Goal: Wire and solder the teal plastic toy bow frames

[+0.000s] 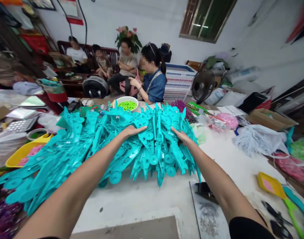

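A big heap of turquoise plastic parts (154, 142), long flat pieces with round discs at their ends, lies across the white table. My left hand (135, 130) reaches into the middle of the heap, thumb stretched along the top and the other fingers hidden among the pieces. Opposite it, my right hand (179, 134) presses on the heap's right side, thumb up, its fingers mostly out of sight. Between them the two hands clasp a bunch of these upright parts. More turquoise pieces (64, 149) lie stacked to the left of my left hand.
Behind the heap stands a white bowl of bright green pieces (127, 105). A yellow scoop (13, 158) is at left, another yellow scoop (271, 186) at right. A metal plate (209, 215) lies near my right forearm. Beyond the table, a person in blue (155, 86) and others sit.
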